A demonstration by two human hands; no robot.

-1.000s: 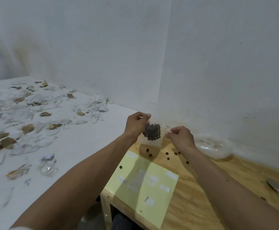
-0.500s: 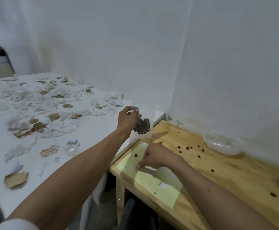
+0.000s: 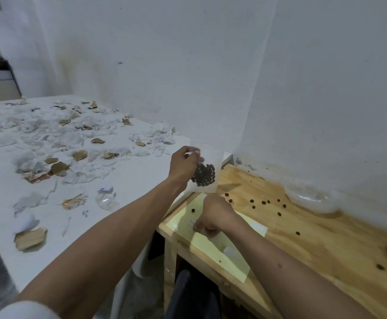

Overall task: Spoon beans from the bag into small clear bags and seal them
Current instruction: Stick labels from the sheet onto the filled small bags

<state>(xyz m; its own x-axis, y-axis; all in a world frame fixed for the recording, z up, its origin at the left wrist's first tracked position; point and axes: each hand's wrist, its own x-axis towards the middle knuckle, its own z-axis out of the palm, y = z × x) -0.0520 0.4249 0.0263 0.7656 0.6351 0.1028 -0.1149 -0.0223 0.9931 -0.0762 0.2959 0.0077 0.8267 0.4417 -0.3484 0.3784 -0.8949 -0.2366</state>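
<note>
Legible text: none. White stickers (image 3: 231,251) on yellow sheet (image 3: 213,246) under the right hand (image 3: 212,216): blank or too blurred to read. Small clear bag (image 3: 207,168): unmarked.

A thin clear plastic bag (image 3: 207,166) held dark, matt beans (image 3: 203,174) above a varnished pale wood counter (image 3: 326,238) with visible grain. A matt yellow paper sheet (image 3: 220,247) lay on it, and a glossy crumpled plastic bag (image 3: 312,199) sat by the rough white-painted wall (image 3: 337,88).
</note>
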